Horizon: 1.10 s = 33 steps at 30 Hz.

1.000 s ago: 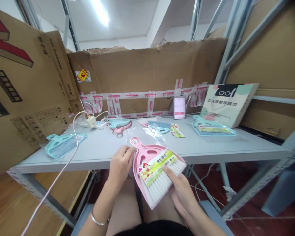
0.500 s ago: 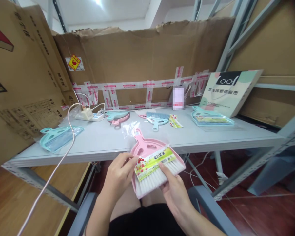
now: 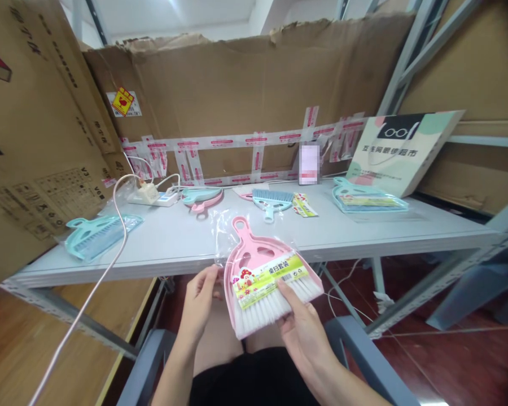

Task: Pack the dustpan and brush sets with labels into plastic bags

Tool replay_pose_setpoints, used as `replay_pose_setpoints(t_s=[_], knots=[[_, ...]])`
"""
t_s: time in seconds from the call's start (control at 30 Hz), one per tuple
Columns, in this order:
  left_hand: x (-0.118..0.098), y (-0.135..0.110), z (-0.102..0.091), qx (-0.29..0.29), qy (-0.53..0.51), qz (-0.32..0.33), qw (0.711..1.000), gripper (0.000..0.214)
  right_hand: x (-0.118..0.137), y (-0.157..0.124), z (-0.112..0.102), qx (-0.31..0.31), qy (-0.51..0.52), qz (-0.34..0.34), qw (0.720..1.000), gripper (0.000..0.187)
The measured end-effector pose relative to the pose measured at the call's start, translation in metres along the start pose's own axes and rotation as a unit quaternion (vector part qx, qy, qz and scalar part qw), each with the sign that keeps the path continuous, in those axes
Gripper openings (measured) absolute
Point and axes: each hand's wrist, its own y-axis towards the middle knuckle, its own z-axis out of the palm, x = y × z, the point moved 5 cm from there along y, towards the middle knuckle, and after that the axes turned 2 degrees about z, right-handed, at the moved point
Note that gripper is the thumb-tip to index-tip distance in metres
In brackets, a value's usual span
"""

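Observation:
A pink dustpan [image 3: 258, 243] with a white-bristled brush [image 3: 262, 313] and a printed label card [image 3: 268, 279] is held over my lap, handle pointing away. Clear plastic bag [image 3: 224, 231] film surrounds the set and crinkles left of the handle. My right hand [image 3: 302, 327] grips the lower right of the set, thumb on top by the label, other fingers underneath. At the left edge, the fingers of my left hand [image 3: 202, 296] are pinched together where the bag's film reaches them; the dustpan itself is apart from them.
On the table [image 3: 169, 242] lie bagged blue dustpan sets at left [image 3: 95, 237] and right [image 3: 368, 197], a loose blue brush [image 3: 273, 198], and stacked dustpans [image 3: 201, 197]. A white cable [image 3: 97, 282] hangs across the left. A phone [image 3: 309, 163] leans against the cardboard.
My left hand has moved off the label and dustpan, outward to the left, drawing at the bag's edge. The right hand keeps its grip; the set turns slightly and the handle shows more clearly.

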Motion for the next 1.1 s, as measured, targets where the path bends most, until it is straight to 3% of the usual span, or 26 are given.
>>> replay_pose_setpoints(t_s=[0.17,0.3,0.43,0.67,0.87,1.03,1.1], knots=[[-0.012,-0.004,0.009,0.030,0.051,0.044,0.997,0.039,0.005,0.003,-0.002,0.005,0.004,-0.013,1.000,0.068],[-0.010,-0.019,0.007,0.087,0.068,0.040,0.993,0.040,0.009,0.005,-0.003,0.007,-0.001,-0.027,1.000,0.069],[-0.005,-0.028,0.009,0.069,0.002,0.012,0.998,0.035,0.003,0.006,-0.003,0.004,-0.010,-0.022,1.000,0.069],[0.006,-0.034,0.038,0.053,-0.136,-0.076,0.986,0.056,-0.008,0.002,-0.001,0.035,-0.022,-0.012,0.999,0.068],[0.007,-0.035,0.027,0.026,-0.141,-0.075,0.987,0.059,-0.002,0.008,-0.003,0.066,-0.086,0.015,0.994,0.062],[0.000,-0.035,0.017,0.005,-0.131,-0.089,0.987,0.064,0.031,0.027,-0.014,0.043,-0.182,-0.055,0.981,0.054],[-0.001,-0.036,0.016,0.012,-0.138,-0.095,0.986,0.067,0.041,0.032,-0.013,0.084,-0.226,-0.041,0.970,0.054]])
